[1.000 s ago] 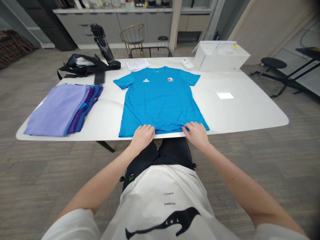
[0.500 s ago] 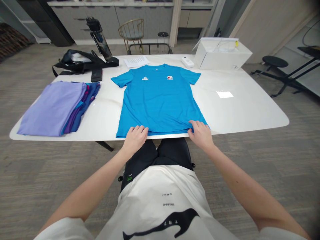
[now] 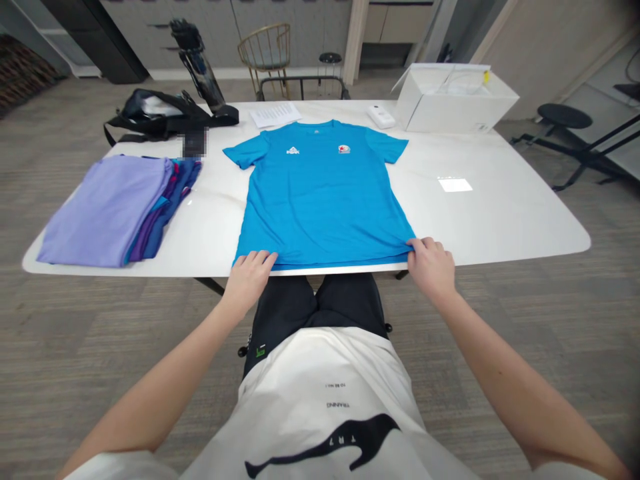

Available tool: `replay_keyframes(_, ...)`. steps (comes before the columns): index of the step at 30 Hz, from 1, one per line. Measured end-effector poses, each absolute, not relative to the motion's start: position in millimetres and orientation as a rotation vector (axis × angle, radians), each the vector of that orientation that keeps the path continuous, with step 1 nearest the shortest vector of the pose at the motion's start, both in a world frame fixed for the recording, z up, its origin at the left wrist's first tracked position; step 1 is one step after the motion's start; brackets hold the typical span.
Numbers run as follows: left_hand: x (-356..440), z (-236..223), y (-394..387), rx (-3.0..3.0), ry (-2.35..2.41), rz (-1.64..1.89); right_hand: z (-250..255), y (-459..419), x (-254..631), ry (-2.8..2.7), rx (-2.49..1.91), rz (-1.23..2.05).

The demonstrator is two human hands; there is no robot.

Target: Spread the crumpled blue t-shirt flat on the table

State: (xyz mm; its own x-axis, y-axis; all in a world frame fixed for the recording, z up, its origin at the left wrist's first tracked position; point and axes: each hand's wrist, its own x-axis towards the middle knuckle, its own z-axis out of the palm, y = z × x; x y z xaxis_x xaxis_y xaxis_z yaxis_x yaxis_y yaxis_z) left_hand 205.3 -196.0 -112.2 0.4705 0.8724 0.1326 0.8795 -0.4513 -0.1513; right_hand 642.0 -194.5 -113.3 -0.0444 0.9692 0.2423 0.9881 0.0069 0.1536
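A blue T-shirt [image 3: 325,193] lies spread face up on the white table [image 3: 490,220], its collar away from me and its hem along the near edge. Two small prints show on its chest. My left hand [image 3: 249,277] is closed on the hem near its left corner, the fingertips hidden under or in the fabric. At the right corner of the hem, my right hand [image 3: 433,267] pinches the cloth between thumb and fingers. Slight creases run across the shirt just above the hem.
Left on the table sits a stack of folded clothes [image 3: 105,210], lavender on top. Behind it are a black bag [image 3: 155,113] and a dark bottle [image 3: 197,67]. A paper sheet [image 3: 275,115], a white device [image 3: 381,117] and a white box [image 3: 455,100] stand along the far side.
My hands have moved apart along the hem, the left one leftward and the right one rightward to the corner. The hem looks straighter. The view has shifted slightly.
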Motion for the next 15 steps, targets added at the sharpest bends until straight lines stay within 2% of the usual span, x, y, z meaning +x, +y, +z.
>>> replay_keyframes(6,182.8,-100.5,-196.9,-2.511,-1.573,-0.052,-110.0,-197.2,673.7,-2.25,-1.982,-0.403)
replay_keyframes(10,174.0,-93.5,-199.3,-2.494,-1.605,-0.251,-110.6,-201.1,688.0,-2.155,-1.833,-0.229)
replay_keyframes(15,166.0,-100.9,-204.4,-2.536,-1.612,-0.204,-117.9,-207.5,694.1,-2.121,-1.751,-0.057)
